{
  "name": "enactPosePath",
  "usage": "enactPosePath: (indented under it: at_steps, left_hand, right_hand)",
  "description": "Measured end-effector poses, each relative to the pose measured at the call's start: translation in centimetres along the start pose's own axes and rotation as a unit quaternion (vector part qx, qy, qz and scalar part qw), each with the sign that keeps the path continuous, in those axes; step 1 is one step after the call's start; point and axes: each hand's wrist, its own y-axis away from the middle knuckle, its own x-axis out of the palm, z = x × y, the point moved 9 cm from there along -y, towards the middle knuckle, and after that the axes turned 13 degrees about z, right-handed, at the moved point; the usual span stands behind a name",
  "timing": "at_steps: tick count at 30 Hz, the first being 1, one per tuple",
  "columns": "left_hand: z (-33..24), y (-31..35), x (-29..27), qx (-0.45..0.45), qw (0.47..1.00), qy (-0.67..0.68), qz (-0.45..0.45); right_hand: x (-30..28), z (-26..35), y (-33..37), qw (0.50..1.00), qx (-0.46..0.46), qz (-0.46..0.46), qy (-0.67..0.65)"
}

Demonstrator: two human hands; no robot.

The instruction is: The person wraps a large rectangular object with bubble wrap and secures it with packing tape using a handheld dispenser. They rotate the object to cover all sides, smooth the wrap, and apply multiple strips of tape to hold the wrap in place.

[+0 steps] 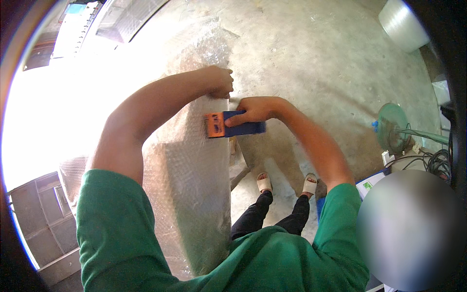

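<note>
Green shirt [262, 265] cloth sits closest to the camera, and beyond it the bubble-wrapped bundle [194, 180] stretches up the middle, left of your legs. Your right hand [255, 108] has its thumb and fingers closed around a blue-and-orange tool [247, 129], perhaps a tape dispenser, whose orange end lies over the bundle's right edge. Your left hand [220, 83] is bent over that same edge farther up; you cannot tell from this view whether its fingers pinch the plastic or only rest there.

Expect the wrapping to be light, slippery and easily creased, its bubbles soft under pressure; what is inside may be stiff or fragile, and its weight is unclear. Support it with flat palms along the long edges. Hold the tool by its blue body, away from the orange end. Dark marks on that end are too blurred for you to read.
</note>
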Motion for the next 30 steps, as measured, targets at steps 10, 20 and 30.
enactPosePath:
  at_steps: [10,20,30]
  left_hand:
    - [-0.1,0.0,-0.3,0.008,1.000,-0.018,0.015]
    - [-1.7,0.6,-2.3,-0.015,0.998,-0.052,-0.030]
    - [-20.7,1.4,-3.5,0.095,0.962,-0.242,0.087]
  right_hand:
    - [3.2,-13.5,-3.9,0.942,0.251,-0.051,0.216]
    - [17.7,-15.2,8.7,0.901,0.274,-0.319,-0.105]
    - [33.9,-20.8,22.1,0.800,0.419,-0.363,-0.231]
